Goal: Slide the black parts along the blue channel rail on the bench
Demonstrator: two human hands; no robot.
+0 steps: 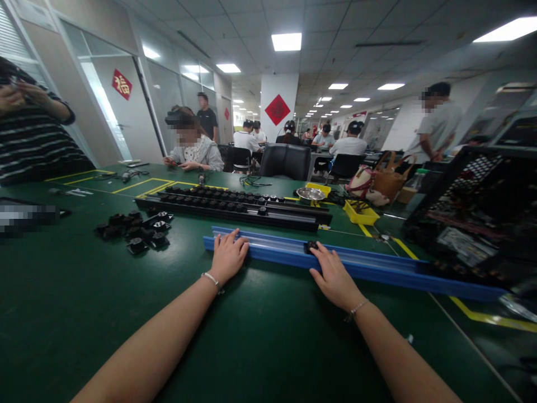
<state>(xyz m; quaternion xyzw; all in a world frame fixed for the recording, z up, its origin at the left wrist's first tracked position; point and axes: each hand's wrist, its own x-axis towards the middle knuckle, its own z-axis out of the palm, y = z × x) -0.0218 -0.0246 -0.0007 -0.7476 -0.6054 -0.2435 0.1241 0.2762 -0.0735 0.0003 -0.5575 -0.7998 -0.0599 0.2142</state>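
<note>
A long blue channel rail [268, 253] lies across the green table in front of me. My left hand [229, 254] grips its left end, fingers over the top and the thumb on the near side. Inside the channel sits a small black module [311, 246], and the fingertips of my right hand [335, 277] are pressed against it. The right thumb rests by the rail's front wall. Behind lie black rails [277, 219] lined with round black modules. To the left is a loose pile of black square modules with round tops [136, 244].
Yellow trays [361, 214] and a metal bowl [311, 193] stand behind the rail. A black open-sided case [474, 207] rises at the right, with dark parts near the rail's far end. Across the table a person [195, 148] sits; another in stripes [33, 129] stands left.
</note>
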